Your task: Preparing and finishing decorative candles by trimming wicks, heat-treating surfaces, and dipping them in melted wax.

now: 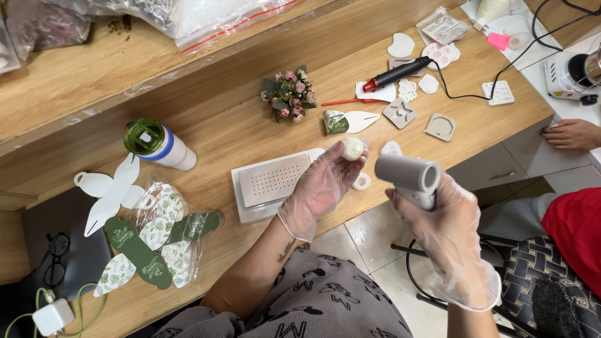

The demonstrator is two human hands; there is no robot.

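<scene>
Fingers of left hand [322, 188] gripping wrapped white ball [352, 149], right hand [447, 219] clasping grey tool [408, 177], perforated tray [273, 180] beneath.

Matt wooden table [238, 134], glossy clear plastic gloves [325, 184]

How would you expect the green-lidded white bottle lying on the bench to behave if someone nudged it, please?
The bottle lies on its side and looks cylindrical, so it would probably roll rather than slide. The wooden bench seems flat and smooth, offering little to stop it. Its hard-looking plastic body should stay stiff when gripped.
</scene>
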